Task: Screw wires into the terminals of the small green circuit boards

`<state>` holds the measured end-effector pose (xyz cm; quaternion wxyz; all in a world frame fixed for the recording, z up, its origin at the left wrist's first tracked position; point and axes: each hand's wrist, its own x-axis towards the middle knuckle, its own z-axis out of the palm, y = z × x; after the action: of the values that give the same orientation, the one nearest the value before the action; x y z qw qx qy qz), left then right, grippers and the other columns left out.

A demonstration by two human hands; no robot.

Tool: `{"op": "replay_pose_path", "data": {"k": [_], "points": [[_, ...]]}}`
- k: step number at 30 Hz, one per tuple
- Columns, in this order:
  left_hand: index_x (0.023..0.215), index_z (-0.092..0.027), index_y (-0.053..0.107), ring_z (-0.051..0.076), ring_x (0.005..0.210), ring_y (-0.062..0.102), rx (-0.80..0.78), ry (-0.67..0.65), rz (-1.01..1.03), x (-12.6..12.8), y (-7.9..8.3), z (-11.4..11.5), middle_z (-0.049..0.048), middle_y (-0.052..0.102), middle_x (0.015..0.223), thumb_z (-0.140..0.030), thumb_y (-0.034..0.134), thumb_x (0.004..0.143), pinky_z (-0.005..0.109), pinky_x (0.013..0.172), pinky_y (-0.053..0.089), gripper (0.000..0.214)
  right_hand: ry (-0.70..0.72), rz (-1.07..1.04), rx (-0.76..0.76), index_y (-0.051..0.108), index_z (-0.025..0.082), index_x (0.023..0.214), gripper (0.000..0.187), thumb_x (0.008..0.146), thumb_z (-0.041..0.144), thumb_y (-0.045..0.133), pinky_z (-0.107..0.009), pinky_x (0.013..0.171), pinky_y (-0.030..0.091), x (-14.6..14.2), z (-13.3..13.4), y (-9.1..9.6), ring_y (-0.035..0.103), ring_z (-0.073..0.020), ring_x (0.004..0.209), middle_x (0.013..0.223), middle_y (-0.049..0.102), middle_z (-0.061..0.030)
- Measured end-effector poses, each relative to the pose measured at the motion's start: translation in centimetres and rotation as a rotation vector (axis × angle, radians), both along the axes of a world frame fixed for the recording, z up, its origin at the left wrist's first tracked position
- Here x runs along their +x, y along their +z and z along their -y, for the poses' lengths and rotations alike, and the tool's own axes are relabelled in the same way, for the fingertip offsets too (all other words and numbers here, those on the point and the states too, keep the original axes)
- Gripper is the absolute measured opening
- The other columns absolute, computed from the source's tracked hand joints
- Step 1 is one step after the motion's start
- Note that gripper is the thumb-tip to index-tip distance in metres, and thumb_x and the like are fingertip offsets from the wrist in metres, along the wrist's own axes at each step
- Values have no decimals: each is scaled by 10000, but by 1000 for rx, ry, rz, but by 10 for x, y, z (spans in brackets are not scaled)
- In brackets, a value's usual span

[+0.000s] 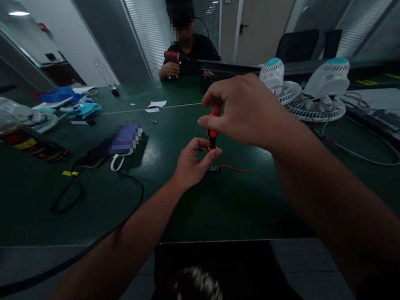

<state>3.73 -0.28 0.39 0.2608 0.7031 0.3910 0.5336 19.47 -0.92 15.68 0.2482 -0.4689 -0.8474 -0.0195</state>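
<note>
My right hand (243, 110) is closed round the red-and-black handle of a screwdriver (212, 134), held upright over the dark green table (222, 202). Its tip points down at a small green circuit board (213, 169) with a thin red wire (235, 168) trailing to the right. My left hand (192, 161) pinches the lower part of the screwdriver shaft just above the board, fingers curled. The tip itself is hidden behind my fingers.
Two white fan parts (323, 89) lie at the right with loose cables (369, 153). A phone and face mask (120, 147) with a black cable (99, 194) lie at the left, beside blue cloths (72, 102). A person (189, 53) sits opposite holding a red tool (172, 57).
</note>
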Motion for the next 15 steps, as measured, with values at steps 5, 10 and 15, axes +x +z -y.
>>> {"op": "replay_pose_path", "data": {"k": [5, 10, 15], "points": [[925, -221, 652, 175, 855, 685, 3, -7, 2, 0, 1, 0, 36, 750, 922, -380, 779, 874, 346, 843, 533, 210, 37, 0, -2, 778, 199, 1088, 258, 875, 309, 681, -385, 859, 514, 0, 2, 1, 714, -276, 968, 1064, 779, -98], [943, -225, 664, 181, 871, 692, -2, -23, -7, 0, 2, 2, 47, 769, 954, -383, 755, 896, 351, 844, 528, 188, 71, 7, -9, 781, 177, 1098, 254, 877, 233, 668, -393, 906, 510, -1, 3, 2, 716, -288, 1026, 1124, 778, -114], [971, -221, 693, 182, 885, 708, 18, -37, -14, -1, 2, 2, 52, 785, 975, -376, 743, 910, 354, 861, 538, 175, 98, 7, -12, 776, 160, 1117, 275, 886, 233, 647, -425, 936, 509, 0, 4, 2, 724, -305, 1015, 1134, 781, -129]]}}
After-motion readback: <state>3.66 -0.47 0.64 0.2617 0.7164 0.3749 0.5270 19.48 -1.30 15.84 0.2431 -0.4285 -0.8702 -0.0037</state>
